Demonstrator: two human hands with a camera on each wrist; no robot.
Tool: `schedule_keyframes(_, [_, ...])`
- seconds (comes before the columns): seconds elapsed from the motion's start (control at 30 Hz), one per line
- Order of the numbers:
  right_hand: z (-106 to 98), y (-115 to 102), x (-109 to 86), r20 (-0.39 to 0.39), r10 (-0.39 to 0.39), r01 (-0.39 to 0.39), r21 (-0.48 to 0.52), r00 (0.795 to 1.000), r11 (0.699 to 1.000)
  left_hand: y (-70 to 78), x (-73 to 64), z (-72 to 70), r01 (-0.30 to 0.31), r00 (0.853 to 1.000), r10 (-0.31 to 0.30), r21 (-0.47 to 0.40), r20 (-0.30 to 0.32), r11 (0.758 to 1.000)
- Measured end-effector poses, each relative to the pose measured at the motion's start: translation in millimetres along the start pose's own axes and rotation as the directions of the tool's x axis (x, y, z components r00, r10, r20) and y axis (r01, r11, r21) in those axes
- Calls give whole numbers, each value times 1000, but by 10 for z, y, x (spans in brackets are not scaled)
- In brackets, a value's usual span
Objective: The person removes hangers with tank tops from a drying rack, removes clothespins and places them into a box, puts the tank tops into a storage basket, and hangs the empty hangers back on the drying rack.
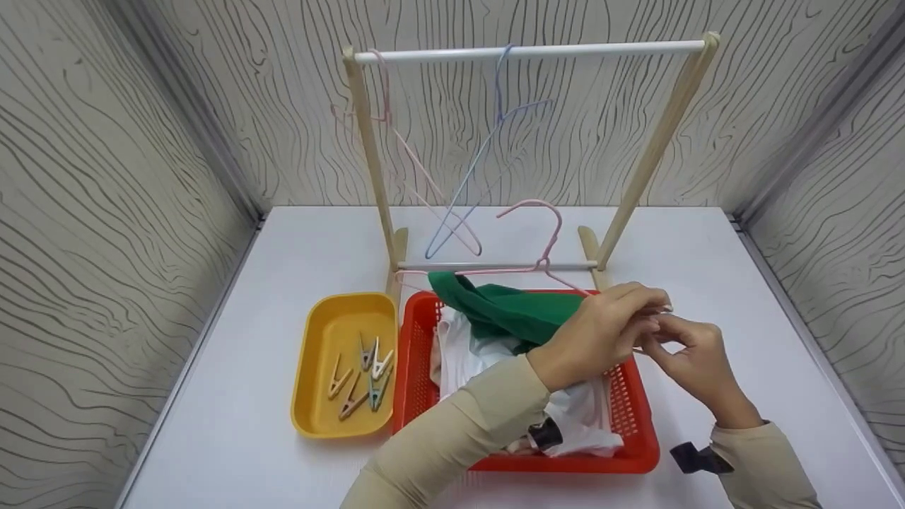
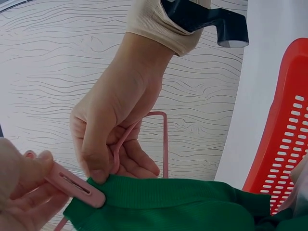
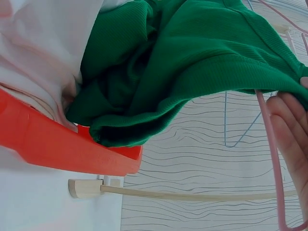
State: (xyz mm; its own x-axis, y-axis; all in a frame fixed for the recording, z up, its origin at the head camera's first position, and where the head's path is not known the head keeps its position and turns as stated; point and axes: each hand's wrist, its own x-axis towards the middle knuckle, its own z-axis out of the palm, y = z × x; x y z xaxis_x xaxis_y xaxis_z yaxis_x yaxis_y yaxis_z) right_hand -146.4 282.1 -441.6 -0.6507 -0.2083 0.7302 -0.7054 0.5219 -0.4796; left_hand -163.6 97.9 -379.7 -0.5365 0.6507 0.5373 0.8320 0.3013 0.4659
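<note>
A green garment [image 1: 516, 311] with a ribbed edge droops over the red basket. The left hand [image 1: 601, 329] pinches a pink clothespin [image 2: 77, 185], whose tip lies over the garment's corner. Beside it, the right hand [image 1: 696, 360] pinches the garment's edge between thumb and fingers, as the left wrist view shows. A pink hanger [image 1: 553, 237] stands with its hook up behind the garment; in the left wrist view its bent end [image 2: 166, 144] passes by the right fingers. In the head view the clothespin is hidden by the hands.
A red basket [image 1: 640, 431] holds white and pale clothes. To its left, a yellow tray [image 1: 311, 382] contains several clothespins [image 1: 378, 360]. Behind stands a rack [image 1: 537, 52] with a pink hanger [image 1: 417, 159] and a blue hanger [image 1: 470, 170] on its bar.
</note>
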Motion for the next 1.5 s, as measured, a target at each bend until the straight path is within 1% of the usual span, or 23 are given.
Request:
schedule_keyframes(0.1, [1, -4, -5, -1, 9, -9, -3, 1000, 1000, -3, -3, -3, -33, 998, 31, -39, -49, 999])
schedule_keyframes(0.23, [15, 3, -23, 5, 14, -14, -23, 1000, 1000, 26, -3, -38, -75, 991, 64, -92, -114, 993])
schedule_keyframes(0.33, [23, 17, -39, 13, 11, -11, -36, 1000, 999, 65, -7, -84, -90, 989, 76, -107, -128, 990])
schedule_keyframes(0.43, [28, 57, -56, 8, -13, 13, -41, 1000, 999, 89, -28, -118, -86, 990, 70, -132, -120, 987])
schedule_keyframes(0.57, [11, 66, -55, 6, -24, 24, -48, 1000, 999, 89, -63, -141, -46, 997, 36, -150, -68, 988])
schedule_keyframes(0.67, [-6, 27, -42, 12, 7, -6, -54, 1000, 999, 75, -85, -150, -19, 1000, 17, -135, -14, 991])
schedule_keyframes(0.73, [-6, 15, -42, 13, 29, -28, -53, 999, 998, 63, -102, -151, -13, 1000, 14, -128, 9, 992])
schedule_keyframes(0.8, [-7, 12, -45, 14, 49, -48, -53, 999, 997, 46, -120, -150, 5, 1000, -2, -116, 24, 993])
schedule_keyframes(1.03, [-2, 36, -54, 13, 39, -39, 4, 999, 999, -29, -168, -131, 12, 1000, -11, -91, 15, 996])
schedule_keyframes(1.17, [-3, 44, -55, 7, 44, -44, -4, 999, 999, -63, -219, -124, 43, 998, -40, -75, 39, 996])
schedule_keyframes(1.23, [-5, 44, -56, 4, 47, -47, -9, 999, 999, -81, -247, -129, 55, 998, -52, -86, 41, 995])
schedule_keyframes(1.37, [-16, 30, -53, -2, 59, -59, -11, 998, 998, -129, -301, -144, 58, 998, -56, -114, 25, 992])
schedule_keyframes(1.5, [-31, 9, -43, -2, 74, -74, -22, 997, 997, -189, -359, -170, 63, 998, -61, -165, 17, 984])
